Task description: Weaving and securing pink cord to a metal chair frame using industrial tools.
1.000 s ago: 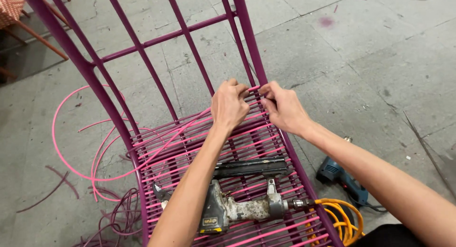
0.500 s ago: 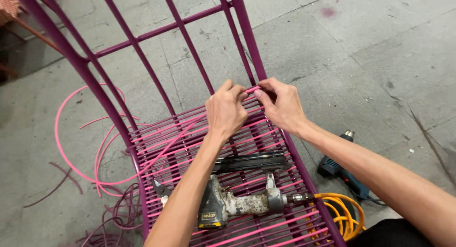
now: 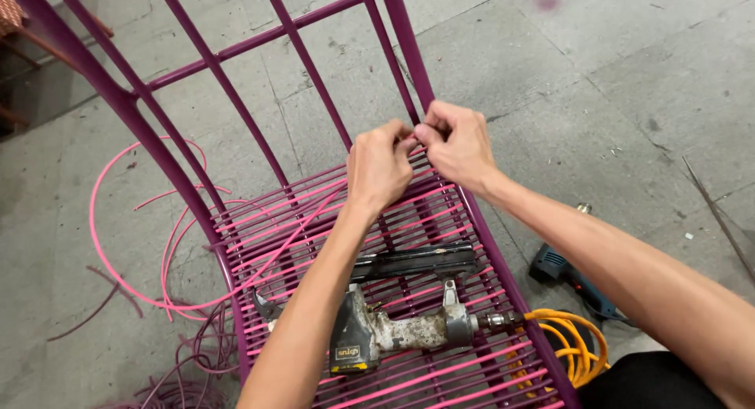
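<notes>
Both hands have lifted a bit off the woven seat since a second ago, the left hand [image 3: 379, 167] and right hand [image 3: 458, 145] now pinched shut together on the pink cord [image 3: 259, 256] beside the chair frame [image 3: 409, 51], so the strand looks pulled taut.

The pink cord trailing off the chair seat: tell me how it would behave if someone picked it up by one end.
The pink cord would probably flop and trail, since it lies in loose loops on the concrete floor. It likely keeps some spring, because its curves are wide and smooth rather than kinked. It looks light for its length, being thin, and might snag on the purple chair frame.
</notes>
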